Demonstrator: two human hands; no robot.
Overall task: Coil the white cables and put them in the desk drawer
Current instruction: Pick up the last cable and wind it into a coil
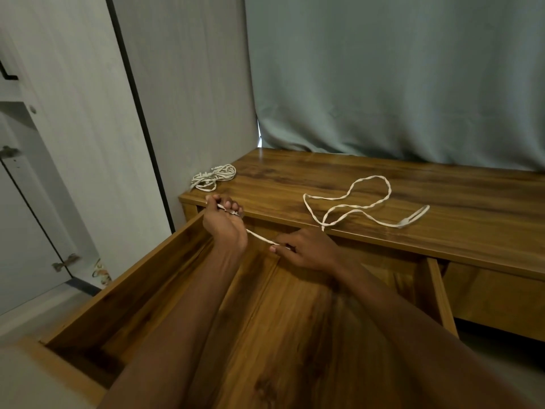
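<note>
A long white cable [361, 206] lies in loose loops on the wooden desk top [442, 202], and one stretch of it runs down over the front edge. My left hand [225, 224] grips the cable's end near the drawer's left wall, fingers curled round it. My right hand [309, 249] pinches the same cable further along, above the open drawer [153, 270]. The cable is pulled straight between the two hands. A second white cable [215, 177] sits bundled at the desk's back left corner.
A grey-green curtain [398, 84] hangs behind the desk. A pale wardrobe door [73, 143] with a dark edge strip stands to the left. A second drawer front [495, 296] is to the right of the open one.
</note>
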